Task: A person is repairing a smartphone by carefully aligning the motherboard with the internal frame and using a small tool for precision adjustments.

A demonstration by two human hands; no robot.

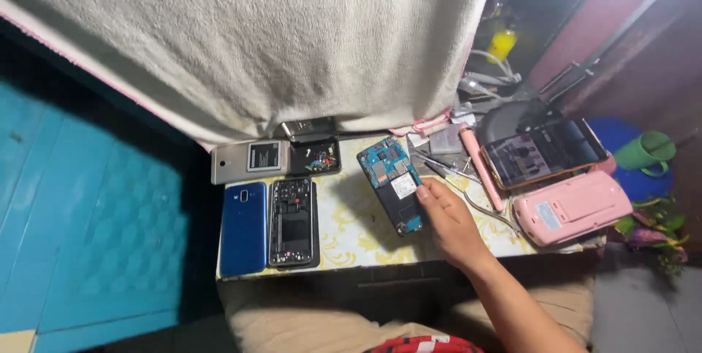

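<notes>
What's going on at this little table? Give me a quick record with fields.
Setting: small table with a yellow-patterned cover, white towel hanging above
Right hand: fingertips touching an opened phone with blue circuit board
Left hand: not in view
Left side: blue back cover, black phone frame, silver phone with battery
Right side: lit phone, pink device

The right hand rests its fingertips on an opened phone with a bare blue circuit board lying on the floral worktop. To the left lie a black phone frame and a blue back cover. A pink device sits at right.
</notes>
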